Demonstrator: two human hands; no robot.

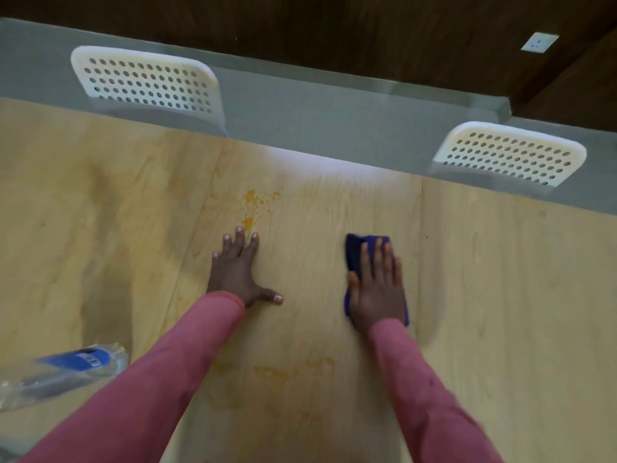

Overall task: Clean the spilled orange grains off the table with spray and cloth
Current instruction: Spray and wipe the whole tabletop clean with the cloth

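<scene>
1. The left hand [238, 270] lies flat on the pale wooden table [484, 279], fingers straight and spread, holding nothing
2. The right hand [377, 289] presses flat, fingers straight, on a blue cloth [354, 252] that lies on the table to the right of the left hand
3. The orange grains [255, 203] sit in a small patch just beyond the left fingertips; fainter orange smears [277, 372] show nearer the person, between the two pink sleeves
4. A clear bottle with a blue label [66, 369] lies at the left edge, blurred
5. Two white perforated chair backs [147, 81] stand past the table's far edge
</scene>
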